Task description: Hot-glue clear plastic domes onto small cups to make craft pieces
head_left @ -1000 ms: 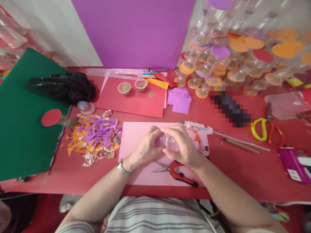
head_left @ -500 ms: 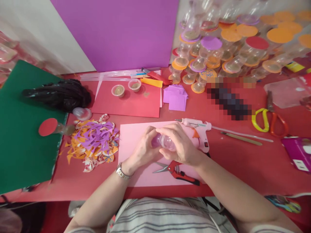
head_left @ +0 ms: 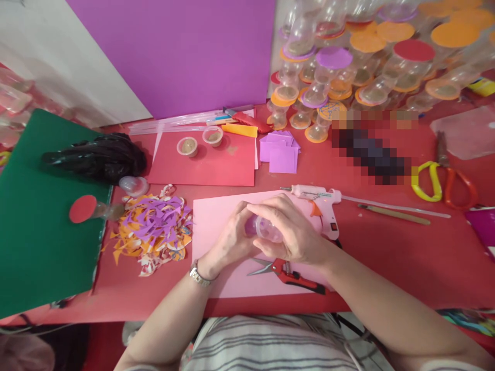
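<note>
Both my hands hold a small clear plastic cup (head_left: 267, 230) lying on its side above a pink paper sheet (head_left: 211, 216). My left hand (head_left: 232, 239) presses a purple disc against the cup's left end, fingers closed on it. My right hand (head_left: 292, 232) wraps over the cup from the right. Red-handled snips (head_left: 288, 272) lie on the pink sheet just below my hands. A pink glue gun (head_left: 320, 203) rests beside my right hand.
A pile of purple and orange paper scraps (head_left: 154, 226) lies left of the sheet. Several clear cups with coloured discs (head_left: 348, 72) are stacked at the back right. Green card (head_left: 34, 226), a black bag (head_left: 96, 154), scissors (head_left: 441, 180) and purple squares (head_left: 280, 152) surround the red table.
My hands stay together on the cup, with the fingers shifting slightly. The view has drifted a little, so the objects sit slightly differently in the frame.
</note>
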`<state>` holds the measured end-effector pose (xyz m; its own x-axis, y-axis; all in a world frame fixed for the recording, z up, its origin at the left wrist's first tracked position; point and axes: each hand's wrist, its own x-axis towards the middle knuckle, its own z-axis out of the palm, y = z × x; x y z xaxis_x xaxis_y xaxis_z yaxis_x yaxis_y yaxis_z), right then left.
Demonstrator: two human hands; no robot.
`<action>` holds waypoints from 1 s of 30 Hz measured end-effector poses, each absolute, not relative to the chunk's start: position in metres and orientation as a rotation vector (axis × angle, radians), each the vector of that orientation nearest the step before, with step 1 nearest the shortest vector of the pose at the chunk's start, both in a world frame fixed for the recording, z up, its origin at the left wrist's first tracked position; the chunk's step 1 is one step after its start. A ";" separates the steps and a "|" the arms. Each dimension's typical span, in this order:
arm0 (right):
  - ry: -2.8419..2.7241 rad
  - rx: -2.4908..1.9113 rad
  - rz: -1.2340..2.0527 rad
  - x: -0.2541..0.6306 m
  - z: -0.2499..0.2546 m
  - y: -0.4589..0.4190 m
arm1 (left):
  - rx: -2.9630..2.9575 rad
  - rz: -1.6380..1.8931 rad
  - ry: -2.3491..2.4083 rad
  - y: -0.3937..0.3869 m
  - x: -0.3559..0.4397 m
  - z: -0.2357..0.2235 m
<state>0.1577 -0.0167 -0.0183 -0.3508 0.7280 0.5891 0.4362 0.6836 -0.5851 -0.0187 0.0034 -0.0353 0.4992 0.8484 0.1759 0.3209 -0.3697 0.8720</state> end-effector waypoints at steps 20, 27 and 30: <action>-1.977 -0.884 0.432 0.156 -0.017 -0.013 | 1.873 0.771 1.018 0.002 -0.017 -0.030; -1.963 -0.886 0.444 0.155 -0.019 -0.012 | 1.854 0.780 1.023 0.001 -0.017 -0.031; -1.956 -0.886 0.436 0.155 -0.020 -0.013 | 1.857 0.778 1.014 0.001 -0.017 -0.031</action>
<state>0.1547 -0.0126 -0.0197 -0.3227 0.7329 0.5990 0.4091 0.6787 -0.6100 -0.0172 0.0013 -0.0313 0.4755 0.8722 0.1147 0.3369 -0.3010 0.8921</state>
